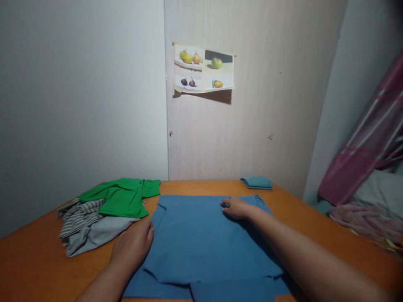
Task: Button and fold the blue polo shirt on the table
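A blue garment [210,239] lies spread in front of me, its sides folded inward and a layer showing beneath its near edge. At its left edge, my left hand [135,241] is closed, with the fingers curled against the cloth and partly hidden. Over the far right part of the garment reaches my right hand [236,208]. Its fingers rest on the cloth, slightly bent and apart, with no cloth visibly pinched between them.
On the orange table [28,256], a green garment [122,197] lies heaped over a striped one [83,216] and a grey one [97,235]. A folded blue-green cloth [257,183] sits at the far right edge. Behind is a wall with a fruit picture [204,69]; a pink curtain [362,142] hangs right.
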Available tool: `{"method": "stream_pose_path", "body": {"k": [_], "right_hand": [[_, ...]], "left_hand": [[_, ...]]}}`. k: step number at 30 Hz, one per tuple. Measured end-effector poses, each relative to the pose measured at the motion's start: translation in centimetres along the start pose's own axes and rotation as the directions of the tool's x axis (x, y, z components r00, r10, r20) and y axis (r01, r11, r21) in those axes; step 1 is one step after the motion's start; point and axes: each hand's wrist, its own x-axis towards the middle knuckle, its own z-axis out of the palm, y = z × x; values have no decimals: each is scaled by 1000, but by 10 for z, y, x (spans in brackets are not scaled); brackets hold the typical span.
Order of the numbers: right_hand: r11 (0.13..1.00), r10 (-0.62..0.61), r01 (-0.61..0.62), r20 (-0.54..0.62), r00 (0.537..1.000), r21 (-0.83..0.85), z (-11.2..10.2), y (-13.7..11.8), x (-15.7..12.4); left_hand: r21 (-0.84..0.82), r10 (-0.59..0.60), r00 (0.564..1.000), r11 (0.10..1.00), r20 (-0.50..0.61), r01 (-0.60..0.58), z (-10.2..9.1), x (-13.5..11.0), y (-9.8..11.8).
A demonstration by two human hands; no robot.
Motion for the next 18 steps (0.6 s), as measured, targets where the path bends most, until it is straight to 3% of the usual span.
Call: {"method": "stream_pose_path", "body": {"k": [6, 12, 18], "right_hand": [[994, 83, -82, 12, 996, -71, -3, -8, 22], [997, -54, 55, 15, 998, -53, 3, -36, 34], [996, -8, 9, 14, 1000, -87, 4, -52, 50]], "left_hand": [[7, -10, 1000, 1000, -6, 10, 4, 0, 0], [0, -17, 1000, 1000, 15, 17, 0, -2, 5], [9, -49, 999, 999, 15, 49, 0, -3, 7]]}}
